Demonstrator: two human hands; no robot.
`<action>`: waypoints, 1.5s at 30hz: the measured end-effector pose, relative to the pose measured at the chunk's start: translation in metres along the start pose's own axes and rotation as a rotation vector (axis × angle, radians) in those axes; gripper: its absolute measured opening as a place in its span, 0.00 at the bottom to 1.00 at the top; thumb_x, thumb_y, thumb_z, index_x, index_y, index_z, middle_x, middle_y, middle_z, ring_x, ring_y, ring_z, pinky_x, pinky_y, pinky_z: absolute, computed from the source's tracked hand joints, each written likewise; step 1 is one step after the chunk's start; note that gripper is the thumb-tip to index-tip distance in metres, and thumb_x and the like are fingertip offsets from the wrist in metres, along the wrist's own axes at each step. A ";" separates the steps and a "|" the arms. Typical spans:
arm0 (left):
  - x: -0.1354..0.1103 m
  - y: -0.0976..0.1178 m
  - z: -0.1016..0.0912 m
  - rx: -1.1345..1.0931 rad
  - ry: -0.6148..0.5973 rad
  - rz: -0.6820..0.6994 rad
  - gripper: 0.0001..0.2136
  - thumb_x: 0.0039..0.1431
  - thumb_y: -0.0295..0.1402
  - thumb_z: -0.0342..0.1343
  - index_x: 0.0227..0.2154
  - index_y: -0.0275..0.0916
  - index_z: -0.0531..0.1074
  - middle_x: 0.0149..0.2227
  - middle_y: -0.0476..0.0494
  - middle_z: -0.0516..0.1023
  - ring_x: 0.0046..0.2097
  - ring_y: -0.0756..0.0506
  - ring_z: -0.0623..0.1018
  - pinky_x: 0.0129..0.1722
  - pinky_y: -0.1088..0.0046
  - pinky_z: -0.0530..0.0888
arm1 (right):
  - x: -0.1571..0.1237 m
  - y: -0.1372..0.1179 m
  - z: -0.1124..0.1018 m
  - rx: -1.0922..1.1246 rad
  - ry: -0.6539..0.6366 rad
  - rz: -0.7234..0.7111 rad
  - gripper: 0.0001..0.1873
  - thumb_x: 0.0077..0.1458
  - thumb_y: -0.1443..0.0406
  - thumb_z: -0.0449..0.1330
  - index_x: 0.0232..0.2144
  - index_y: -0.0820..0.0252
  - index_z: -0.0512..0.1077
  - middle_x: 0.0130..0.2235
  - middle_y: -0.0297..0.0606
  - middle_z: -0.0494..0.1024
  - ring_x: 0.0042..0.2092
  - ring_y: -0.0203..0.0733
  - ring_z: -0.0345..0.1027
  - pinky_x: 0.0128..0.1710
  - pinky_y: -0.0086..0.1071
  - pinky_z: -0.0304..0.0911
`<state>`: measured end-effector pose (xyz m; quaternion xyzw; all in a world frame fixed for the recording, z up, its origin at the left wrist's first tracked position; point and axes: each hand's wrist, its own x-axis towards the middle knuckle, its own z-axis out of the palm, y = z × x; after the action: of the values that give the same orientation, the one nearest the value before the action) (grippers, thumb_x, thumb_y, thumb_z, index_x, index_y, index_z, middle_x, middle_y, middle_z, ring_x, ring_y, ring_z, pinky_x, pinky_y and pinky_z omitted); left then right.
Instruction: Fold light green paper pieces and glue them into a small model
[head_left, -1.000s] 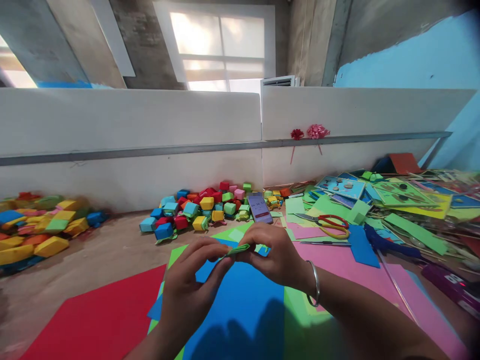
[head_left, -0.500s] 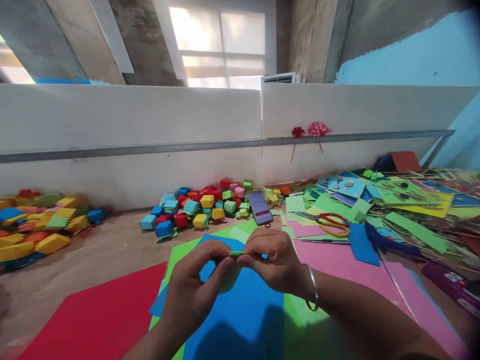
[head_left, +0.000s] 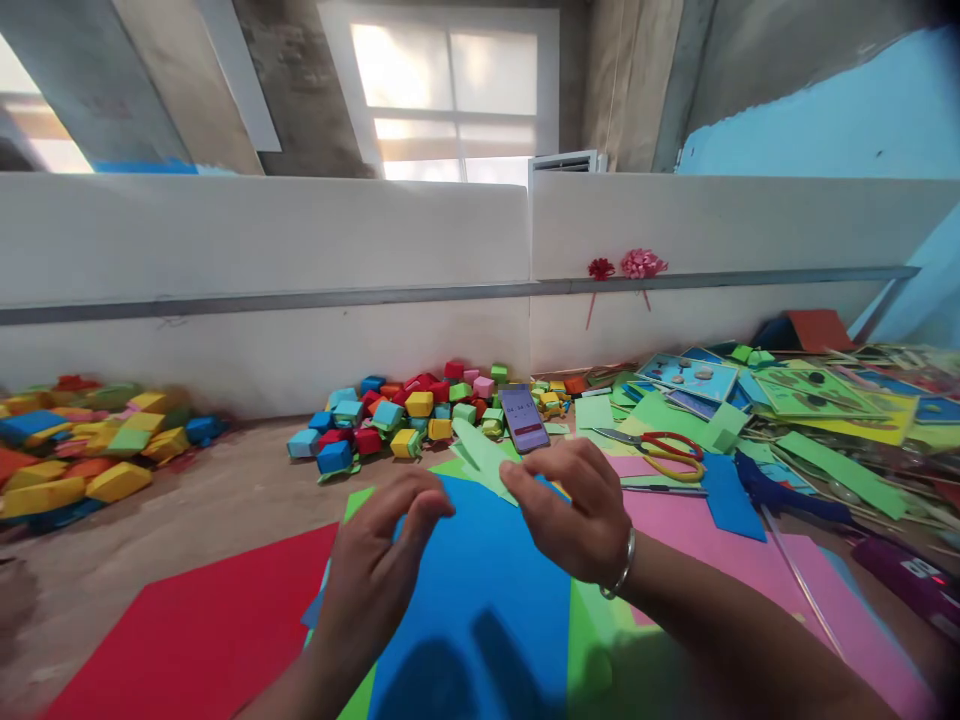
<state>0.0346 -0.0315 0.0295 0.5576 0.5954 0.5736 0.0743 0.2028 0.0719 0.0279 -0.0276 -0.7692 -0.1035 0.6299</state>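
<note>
My right hand [head_left: 581, 515] pinches the near end of a light green paper strip [head_left: 480, 452]. The strip sticks out flat, up and to the left, above a blue paper sheet [head_left: 480, 600]. My left hand [head_left: 379, 565] hovers just left of the strip and is apart from it, its fingertips drawn together with nothing in them. The blue sheet lies on green paper, with a red sheet [head_left: 202, 630] to its left. A silver bangle is on my right wrist.
A phone [head_left: 523, 417] lies beyond the hands beside a pile of coloured paper cubes [head_left: 405, 410]. More cubes [head_left: 75, 455] are heaped at the far left. Red-handled scissors [head_left: 664, 448], pink paper [head_left: 690, 525] and craft scraps cover the right. A white partition [head_left: 300, 250] closes off the back.
The folded green piece held between both hands has opened into a long strip. My left hand has let go of it and moved down and left; my right hand keeps the strip.
</note>
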 end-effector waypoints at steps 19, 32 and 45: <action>0.004 -0.012 0.010 -0.033 -0.279 0.048 0.16 0.63 0.45 0.52 0.40 0.43 0.81 0.34 0.44 0.85 0.35 0.42 0.81 0.37 0.69 0.78 | 0.012 0.006 0.000 0.378 -0.241 0.263 0.08 0.60 0.67 0.62 0.42 0.54 0.77 0.45 0.42 0.72 0.46 0.42 0.70 0.39 0.35 0.72; -0.002 -0.016 0.012 0.200 -0.265 0.180 0.14 0.63 0.33 0.49 0.44 0.41 0.78 0.36 0.42 0.85 0.31 0.45 0.82 0.28 0.75 0.76 | 0.010 0.004 0.003 0.417 -0.248 0.377 0.08 0.55 0.63 0.67 0.30 0.59 0.72 0.40 0.41 0.75 0.44 0.42 0.72 0.44 0.37 0.71; -0.005 -0.001 0.012 0.013 -0.429 -0.060 0.15 0.64 0.41 0.45 0.32 0.40 0.74 0.27 0.45 0.79 0.30 0.45 0.78 0.31 0.73 0.73 | 0.002 0.006 0.013 0.578 -0.183 0.450 0.07 0.53 0.63 0.70 0.27 0.58 0.77 0.35 0.37 0.77 0.38 0.38 0.72 0.39 0.32 0.69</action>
<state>0.0445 -0.0277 0.0218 0.6494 0.5859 0.4356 0.2127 0.1907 0.0800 0.0276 -0.0259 -0.7945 0.2618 0.5474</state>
